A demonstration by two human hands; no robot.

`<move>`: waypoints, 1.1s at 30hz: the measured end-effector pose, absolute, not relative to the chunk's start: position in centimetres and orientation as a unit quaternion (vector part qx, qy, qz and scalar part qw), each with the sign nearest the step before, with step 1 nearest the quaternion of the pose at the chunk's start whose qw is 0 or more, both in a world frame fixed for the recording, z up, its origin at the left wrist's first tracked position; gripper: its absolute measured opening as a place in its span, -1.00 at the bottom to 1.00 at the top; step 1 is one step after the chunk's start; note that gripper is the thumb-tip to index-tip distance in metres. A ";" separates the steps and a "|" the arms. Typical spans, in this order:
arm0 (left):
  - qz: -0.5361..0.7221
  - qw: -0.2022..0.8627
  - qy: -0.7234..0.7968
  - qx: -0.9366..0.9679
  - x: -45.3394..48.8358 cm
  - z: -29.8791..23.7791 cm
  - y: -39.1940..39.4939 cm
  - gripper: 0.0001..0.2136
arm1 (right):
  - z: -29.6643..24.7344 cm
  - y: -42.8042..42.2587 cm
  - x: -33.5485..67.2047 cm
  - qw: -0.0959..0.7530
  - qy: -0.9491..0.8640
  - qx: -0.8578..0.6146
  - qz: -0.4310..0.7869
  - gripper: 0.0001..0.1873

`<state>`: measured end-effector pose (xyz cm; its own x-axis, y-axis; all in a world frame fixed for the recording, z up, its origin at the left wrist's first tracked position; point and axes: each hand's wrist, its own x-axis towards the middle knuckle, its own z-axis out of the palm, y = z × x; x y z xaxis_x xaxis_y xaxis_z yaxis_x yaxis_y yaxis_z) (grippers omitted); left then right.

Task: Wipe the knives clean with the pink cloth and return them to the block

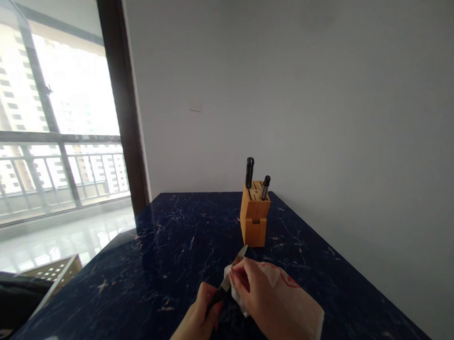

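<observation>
My left hand [204, 313] is closed round the black handle of a small knife [232, 271], whose blade points up and away toward the block. My right hand [268, 300] pinches a white cloth with a red print [295, 303] around the blade near its middle. Beyond the blade tip, a wooden knife block [254, 217] stands upright on the dark marbled counter [170, 244], with two handles [249, 171] sticking out of its top.
A plain grey wall runs along the counter's right and back edges. A large window with a dark frame [122, 104] lies to the left. A slatted pale object [53, 273] sits below the counter's left edge.
</observation>
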<state>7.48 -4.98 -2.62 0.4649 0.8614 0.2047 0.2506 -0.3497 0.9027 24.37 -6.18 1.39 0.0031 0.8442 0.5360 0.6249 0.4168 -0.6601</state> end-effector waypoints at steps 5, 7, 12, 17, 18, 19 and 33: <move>0.343 0.433 0.369 0.748 7.3 -1.6 -5.5 -0.80 | 1.3 -5.5 25.5 0.490 -0.678 -0.541 0.091 -0.91; 0.339 0.420 0.378 0.752 7.4 -1.7 -5.6 -0.80 | 1.5 -5.0 26.6 0.506 -0.652 -0.558 0.086 -0.89; 0.347 0.412 0.374 0.755 7.6 -2.5 -5.5 -0.80 | 1.9 -4.6 27.5 0.534 -0.626 -0.563 0.082 -0.83; 0.340 0.416 0.381 0.752 7.5 -2.3 -5.5 -0.83 | 1.5 -5.0 26.4 0.517 -0.634 -0.568 0.092 -0.87; 0.336 0.417 0.380 0.754 7.4 -2.2 -5.5 -0.83 | 1.5 -5.0 26.4 0.517 -0.633 -0.568 0.097 -0.88; 0.337 0.415 0.380 0.755 7.4 -2.2 -5.5 -0.83 | 1.5 -4.9 26.5 0.522 -0.630 -0.566 0.103 -0.89; 0.348 0.433 0.373 0.743 7.5 -2.9 -5.2 -0.78 | 2.8 -6.6 24.8 0.532 -0.657 -0.520 0.122 -0.88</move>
<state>7.54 -5.18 -2.87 0.4799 0.8555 0.1943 0.2527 -0.3469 0.9032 24.83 -6.58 2.80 0.1068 0.8137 0.5714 0.5533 0.4289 -0.7141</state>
